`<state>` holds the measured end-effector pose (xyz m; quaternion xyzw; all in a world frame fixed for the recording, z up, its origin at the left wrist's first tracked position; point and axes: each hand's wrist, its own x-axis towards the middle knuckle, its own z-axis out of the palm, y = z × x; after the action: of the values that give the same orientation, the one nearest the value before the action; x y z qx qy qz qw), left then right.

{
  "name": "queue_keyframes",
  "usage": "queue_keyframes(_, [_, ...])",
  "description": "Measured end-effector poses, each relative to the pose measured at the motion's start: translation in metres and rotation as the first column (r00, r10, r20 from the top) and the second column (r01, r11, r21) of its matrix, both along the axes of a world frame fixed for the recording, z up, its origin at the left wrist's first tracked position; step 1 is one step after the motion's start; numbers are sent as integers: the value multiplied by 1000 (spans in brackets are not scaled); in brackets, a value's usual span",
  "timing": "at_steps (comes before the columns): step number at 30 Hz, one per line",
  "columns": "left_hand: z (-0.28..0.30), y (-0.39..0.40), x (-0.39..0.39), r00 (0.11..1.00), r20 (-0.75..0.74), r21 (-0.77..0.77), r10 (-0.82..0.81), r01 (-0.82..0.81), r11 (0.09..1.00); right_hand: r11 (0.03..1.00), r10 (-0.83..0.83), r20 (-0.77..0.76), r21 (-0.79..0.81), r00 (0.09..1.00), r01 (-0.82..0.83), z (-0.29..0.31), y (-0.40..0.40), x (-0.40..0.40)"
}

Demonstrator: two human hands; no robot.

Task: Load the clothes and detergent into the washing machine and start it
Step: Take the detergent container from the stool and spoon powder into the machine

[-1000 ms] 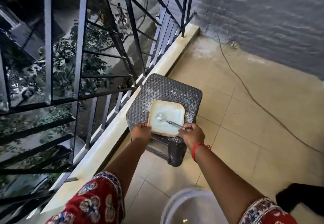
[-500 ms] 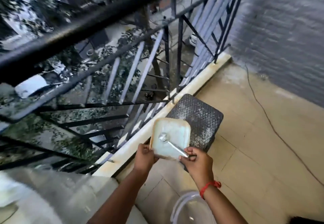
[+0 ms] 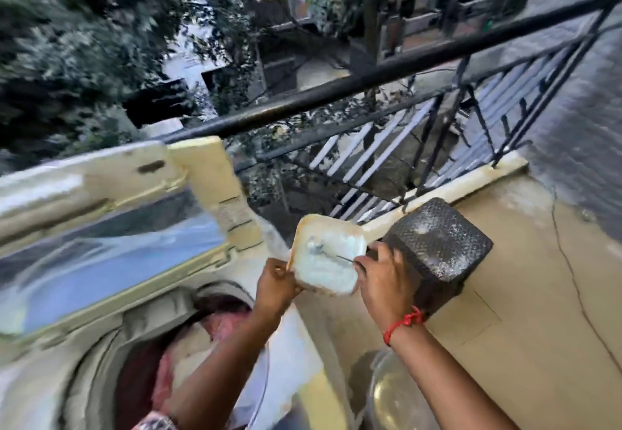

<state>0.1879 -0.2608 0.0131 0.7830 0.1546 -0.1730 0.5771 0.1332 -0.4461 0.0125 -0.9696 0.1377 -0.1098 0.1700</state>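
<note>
Both hands hold a shallow detergent container in the air: the left hand grips its 9 o'clock edge, the right hand pinches the spoon at 3 o'clock. The open washing machine, clothes inside, lies at 7 o'clock; a woven stool stands at 2 o'clock.

right wrist: red thread bracelet | left arm: patterned sleeve
</note>
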Motion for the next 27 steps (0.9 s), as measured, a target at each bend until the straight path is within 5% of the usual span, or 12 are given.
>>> queue_keyframes(2, [9,36,-15,999,38,38,-2,1,999,986,120,-14,-115,993,-121,11,27,-9])
queue_keyframes(7, [23,130,-59,991,129,113,46,-61,992,909,415,56,12,908,-416,29,100,-25])
queue_keyframes(16, [41,229,-125,967,146,193,207,-233,953,551,832,123,-67,541,-832,34,166,-55])
queue_keyframes(21, [39,250,-143,944,144,197,297,-321,926,702,700,206,-21,684,-712,50,185,-62])
queue_keyframes(27, [41,259,-147,895,216,204,389,-431,879,783,621,41,13,783,-622,51,215,-60])
